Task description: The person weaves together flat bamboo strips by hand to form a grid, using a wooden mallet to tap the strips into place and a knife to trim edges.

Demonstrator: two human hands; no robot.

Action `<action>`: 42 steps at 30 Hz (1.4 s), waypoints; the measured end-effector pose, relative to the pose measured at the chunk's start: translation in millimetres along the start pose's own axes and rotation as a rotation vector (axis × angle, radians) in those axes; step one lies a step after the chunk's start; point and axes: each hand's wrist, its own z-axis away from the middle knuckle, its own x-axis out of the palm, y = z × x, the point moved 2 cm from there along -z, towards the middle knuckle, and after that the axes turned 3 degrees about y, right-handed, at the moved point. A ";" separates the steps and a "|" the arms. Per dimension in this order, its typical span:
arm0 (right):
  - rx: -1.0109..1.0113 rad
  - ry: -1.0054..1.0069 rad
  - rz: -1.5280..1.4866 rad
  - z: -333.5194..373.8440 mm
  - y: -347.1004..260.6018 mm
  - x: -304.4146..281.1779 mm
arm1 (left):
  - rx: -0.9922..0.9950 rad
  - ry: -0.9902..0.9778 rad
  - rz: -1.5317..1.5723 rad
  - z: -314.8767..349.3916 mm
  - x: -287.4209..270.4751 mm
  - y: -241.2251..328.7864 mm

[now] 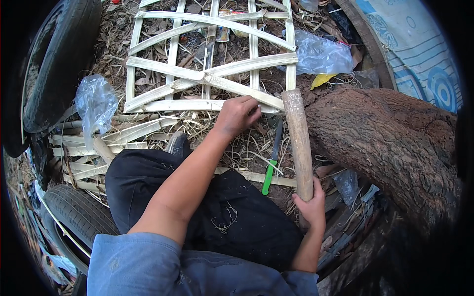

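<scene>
Bamboo lattice [205, 77] is flat on the littered ground in front of me, top edge cut off by the view. 5 uprights, with cross strips running over them, some level, some bowed, 2 making a shallow X near the lower end.

My left hand [238, 116] is over the bottom strip, right of its middle, fingers curled in close. Small pale speck at the fingertips; can't tell if I'm pinching something.

My right hand [312, 203] is wrapped around the lower end of a thick wooden stick [299, 143]. Stick slants up and slightly left; its top end overlaps the lattice's lower right corner in view. Can't tell if they touch.

Green-handled knife [271, 166] lies between my hands, blade pointing away from me, among curly shavings [244, 154]. Tree trunk [385, 130] just right of the stick. Loose bamboo strips [136, 130] by my left knee. Further out: 2 tyres on the left, blue patterned sheet [417, 47] upper right.
</scene>
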 end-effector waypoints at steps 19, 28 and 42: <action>-0.070 0.007 0.033 1.2 4.9 -8.7 | -0.051 -0.078 -0.530 7.7 -30.5 17.0; -0.100 0.152 -0.090 4.1 13.7 -14.0 | -0.171 -0.238 -0.628 13.1 -16.5 -5.0; -0.032 0.152 -0.086 -0.5 28.8 -17.6 | -0.186 -0.344 -0.580 11.9 -19.1 -6.5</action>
